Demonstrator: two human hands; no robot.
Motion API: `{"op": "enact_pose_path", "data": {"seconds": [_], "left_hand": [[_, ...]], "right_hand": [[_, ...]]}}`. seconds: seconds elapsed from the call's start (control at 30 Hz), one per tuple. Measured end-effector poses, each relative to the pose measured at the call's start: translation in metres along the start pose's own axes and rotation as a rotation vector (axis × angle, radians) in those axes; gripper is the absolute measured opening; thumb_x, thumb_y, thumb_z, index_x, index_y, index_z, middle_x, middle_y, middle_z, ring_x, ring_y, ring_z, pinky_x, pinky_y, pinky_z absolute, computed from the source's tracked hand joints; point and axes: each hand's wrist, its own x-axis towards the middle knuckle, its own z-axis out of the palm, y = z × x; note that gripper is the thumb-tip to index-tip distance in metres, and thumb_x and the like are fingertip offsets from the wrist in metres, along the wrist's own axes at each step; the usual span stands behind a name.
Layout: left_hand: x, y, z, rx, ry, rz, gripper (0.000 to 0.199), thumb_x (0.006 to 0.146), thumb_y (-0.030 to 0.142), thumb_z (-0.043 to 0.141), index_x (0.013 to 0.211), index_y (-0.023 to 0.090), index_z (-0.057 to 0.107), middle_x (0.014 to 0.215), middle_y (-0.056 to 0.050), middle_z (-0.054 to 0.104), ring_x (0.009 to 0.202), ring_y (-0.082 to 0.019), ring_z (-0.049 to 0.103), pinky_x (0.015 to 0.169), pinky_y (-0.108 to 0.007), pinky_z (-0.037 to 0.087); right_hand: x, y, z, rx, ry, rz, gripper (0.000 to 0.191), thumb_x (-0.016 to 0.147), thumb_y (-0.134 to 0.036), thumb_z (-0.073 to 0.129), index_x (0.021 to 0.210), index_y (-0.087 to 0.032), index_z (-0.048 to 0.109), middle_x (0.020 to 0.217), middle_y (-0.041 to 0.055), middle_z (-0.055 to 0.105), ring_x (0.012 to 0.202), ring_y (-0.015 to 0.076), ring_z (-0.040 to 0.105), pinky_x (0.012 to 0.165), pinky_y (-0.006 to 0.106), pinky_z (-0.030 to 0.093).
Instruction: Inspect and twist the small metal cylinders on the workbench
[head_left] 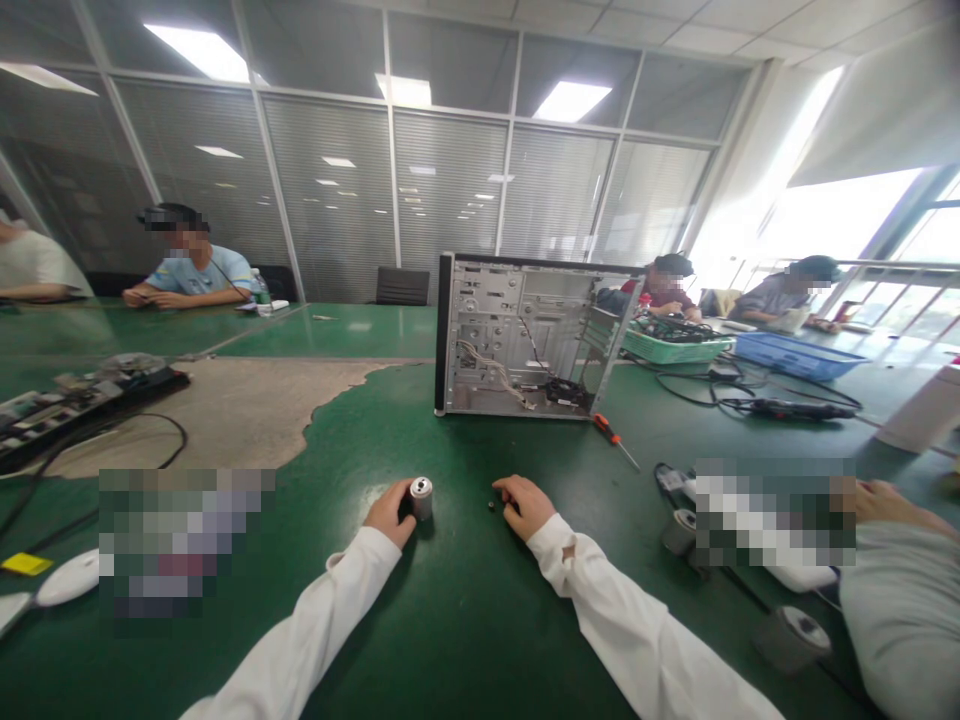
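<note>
My left hand (388, 515) has its thumb and fingers curved round the side of a small grey cylinder (422, 500), which stands upright on the green table. The cylinder's pale top carries dark marks, and its exact kind cannot be made out. To the right, my right hand (527, 503) rests low over the table with index finger and thumb apart, and nothing shows between them. A tiny dark part (491, 506) lies on the table just left of those fingertips, too small to name.
Beyond my hands stands an open computer case (517, 340), with an orange-handled screwdriver (611, 432) beside it. More grey cylinders (793, 640) and a neighbour's hand (900, 505) are at right. Green (679, 345) and blue baskets (799, 355) stand behind; electronic parts (82, 400) lie left. Several people sit around.
</note>
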Motion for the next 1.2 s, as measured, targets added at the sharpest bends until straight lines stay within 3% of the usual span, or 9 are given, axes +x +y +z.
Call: {"op": "enact_pose_path", "data": {"seconds": [0.3,0.5,0.63,0.73,0.9,1.03,1.2], "left_hand": [[0.000,0.002,-0.003,0.034,0.002,0.020,0.046,0.057,0.007,0.042,0.102,0.014,0.048,0.102,-0.008,0.056,0.097,-0.021,0.051,0.085,-0.035,0.040],[0.001,0.007,-0.005,0.049,-0.034,0.071,0.041,0.059,0.009,0.042,0.099,0.011,0.052,0.099,-0.010,0.058,0.095,-0.021,0.052,0.084,-0.036,0.040],[-0.003,0.010,-0.002,-0.007,-0.084,0.212,0.032,0.065,0.016,0.046,0.095,0.014,0.056,0.095,-0.009,0.061,0.091,-0.021,0.053,0.082,-0.035,0.041],[-0.007,0.018,0.003,-0.101,-0.144,0.336,0.028,0.068,0.025,0.048,0.093,0.017,0.058,0.086,-0.006,0.063,0.081,-0.019,0.055,0.075,-0.033,0.042],[-0.014,0.033,0.008,-0.155,-0.193,0.433,0.018,0.068,0.028,0.051,0.080,0.022,0.062,0.082,-0.003,0.063,0.080,-0.017,0.054,0.073,-0.031,0.041],[-0.016,0.037,0.008,-0.116,-0.204,0.431,0.018,0.068,0.024,0.050,0.079,0.025,0.063,0.083,-0.002,0.063,0.082,-0.017,0.054,0.074,-0.032,0.040],[-0.015,0.037,0.007,-0.124,-0.204,0.399,0.018,0.069,0.022,0.048,0.078,0.023,0.062,0.083,-0.003,0.062,0.082,-0.017,0.054,0.074,-0.032,0.040]], "right_hand": [[0.000,-0.004,-0.005,0.007,0.004,0.005,0.041,0.056,-0.001,0.039,0.093,-0.016,0.052,0.074,0.0025,0.050,0.067,0.0136,0.045,0.068,0.028,0.040],[-0.004,-0.028,-0.013,0.170,0.201,-0.038,0.039,0.066,-0.005,0.039,0.102,-0.019,0.046,0.100,0.0075,0.045,0.074,0.0128,0.049,0.076,0.030,0.041],[-0.010,-0.060,-0.011,0.283,0.132,-0.105,0.046,0.069,-0.015,0.046,0.114,-0.019,0.037,0.104,0.0085,0.045,0.077,0.0136,0.050,0.076,0.031,0.043],[-0.015,-0.079,-0.009,0.300,0.055,-0.131,0.056,0.068,-0.022,0.051,0.120,-0.017,0.030,0.109,0.0108,0.045,0.092,0.0185,0.048,0.080,0.034,0.041],[-0.024,-0.094,-0.014,0.283,0.021,-0.097,0.046,0.071,-0.023,0.049,0.115,-0.019,0.038,0.102,0.0081,0.052,0.098,0.0189,0.047,0.087,0.035,0.037],[-0.047,-0.095,-0.024,0.298,0.026,-0.022,0.046,0.070,-0.022,0.048,0.115,-0.020,0.038,0.102,0.0078,0.053,0.096,0.0184,0.049,0.084,0.032,0.040],[-0.106,-0.087,-0.045,0.239,0.104,0.133,0.049,0.070,-0.026,0.047,0.117,-0.022,0.035,0.102,0.0072,0.054,0.095,0.0191,0.051,0.082,0.032,0.042]]}}
